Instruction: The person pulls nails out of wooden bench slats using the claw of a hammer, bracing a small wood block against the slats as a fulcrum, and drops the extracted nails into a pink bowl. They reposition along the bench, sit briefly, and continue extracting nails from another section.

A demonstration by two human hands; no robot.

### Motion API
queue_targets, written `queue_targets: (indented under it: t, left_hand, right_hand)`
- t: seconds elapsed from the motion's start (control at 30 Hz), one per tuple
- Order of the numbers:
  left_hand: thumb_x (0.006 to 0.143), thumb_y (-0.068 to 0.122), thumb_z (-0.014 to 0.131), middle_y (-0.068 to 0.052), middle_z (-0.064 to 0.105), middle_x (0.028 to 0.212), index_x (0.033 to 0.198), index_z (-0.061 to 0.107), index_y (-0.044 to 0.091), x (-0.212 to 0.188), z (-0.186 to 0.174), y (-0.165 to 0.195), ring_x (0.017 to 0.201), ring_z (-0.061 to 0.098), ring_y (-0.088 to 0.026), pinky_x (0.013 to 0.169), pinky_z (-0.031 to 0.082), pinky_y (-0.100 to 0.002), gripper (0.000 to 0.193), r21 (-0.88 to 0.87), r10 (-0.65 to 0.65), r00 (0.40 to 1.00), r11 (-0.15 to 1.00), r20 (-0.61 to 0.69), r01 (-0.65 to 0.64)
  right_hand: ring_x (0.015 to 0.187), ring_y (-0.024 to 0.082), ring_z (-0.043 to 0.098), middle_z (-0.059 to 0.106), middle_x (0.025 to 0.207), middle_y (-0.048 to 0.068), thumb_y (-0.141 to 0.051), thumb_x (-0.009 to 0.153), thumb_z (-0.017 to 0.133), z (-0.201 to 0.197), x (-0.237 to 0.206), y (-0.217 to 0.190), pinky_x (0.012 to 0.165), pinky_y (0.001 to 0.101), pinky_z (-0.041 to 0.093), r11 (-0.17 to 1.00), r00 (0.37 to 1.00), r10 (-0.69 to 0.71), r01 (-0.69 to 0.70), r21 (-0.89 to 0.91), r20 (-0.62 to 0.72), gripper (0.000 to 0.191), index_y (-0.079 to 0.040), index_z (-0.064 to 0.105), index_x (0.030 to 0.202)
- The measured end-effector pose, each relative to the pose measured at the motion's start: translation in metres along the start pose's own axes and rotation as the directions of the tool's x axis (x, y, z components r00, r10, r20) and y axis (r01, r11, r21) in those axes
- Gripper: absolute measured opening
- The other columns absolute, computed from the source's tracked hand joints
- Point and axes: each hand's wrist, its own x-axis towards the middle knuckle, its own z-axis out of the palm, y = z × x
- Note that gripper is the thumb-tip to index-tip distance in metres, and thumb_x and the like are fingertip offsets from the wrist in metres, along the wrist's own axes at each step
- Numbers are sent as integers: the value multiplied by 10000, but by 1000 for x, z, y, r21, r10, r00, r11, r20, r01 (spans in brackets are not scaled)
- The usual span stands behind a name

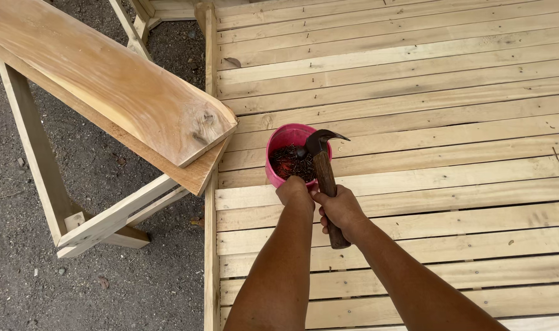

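1. Slatted wooden platform [414, 110], pale planks running crosswise, fills the right and centre; its far, right and near edges run out of view, so its full extent cannot be told. Small nail heads dot the slats.
2. Dark gravel ground [107, 288] at left, below the platform edge.
3. Two long boards [107, 79] stacked at a slant on a wooden trestle [40, 159]; their upper ends are cut off at the left edge. The top board shows a knot near its cut end. The boards' near corner overhangs the platform edge, just beside the cup.
4. Trestle: one leg and two lower rails visible, the rest hidden under the boards. A second frame at the top [132, 24] is mostly cut off.
5. One claw hammer [323, 178], wooden handle, dark steel head. Head lies over the cup's rim, claw pointing right. The handle's middle is hidden in the right hand [340, 211], which is clenched around it; the butt shows below the fist.
6. One pink plastic cup [285, 144] standing on the slats near the platform's left edge, holding a dark tangle of nails [291, 164], too many and too small to count.
7. Left hand [294, 190] closed on the cup's near rim; fingers hidden behind the knuckles.
8. One dry leaf [233, 62] on a far slat.
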Motion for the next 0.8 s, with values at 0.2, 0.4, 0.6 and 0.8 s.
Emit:
queue_targets:
  t: [0.2,0.4,0.6,0.8]
  left_hand:
    - [880,-12,511,-308,717,1049,1154,631,-165,41,-7,-5,682,709,-353,506,555,-395,337,49,-20,999,999,-25,22]
    - [911,-3,551,-226,642,1237,1248,615,-78,55,-13,7,948,724,-339,728,708,-369,352,3,13,996,1000,-86,-12]
    - [970,97,643,-119,411,1513,1526,207,235,70,0,21,1388,423,-320,1165,358,-581,720,-16,34,977,999,213,-31]
    - [990,218,574,-211,474,1456,1458,514,22,57,9,17,1325,495,-362,1139,440,-556,511,86,-49,984,996,171,35]
  right_hand:
    - [504,141,540,549,733,54,-302,956,669,12,27,14,423,338,512,999,999,-18,17,34,29,299,-45,518,983]
    - [493,142,528,545,724,58,-275,943,691,14,45,22,417,341,502,1000,999,11,-12,28,32,299,-52,493,971]
    - [489,137,519,537,713,54,-267,946,690,16,48,24,419,338,495,998,998,41,-43,42,38,283,-52,509,977]
    - [495,130,527,538,708,49,-272,953,673,18,37,19,424,331,494,998,999,5,-7,55,38,285,-37,521,1005]
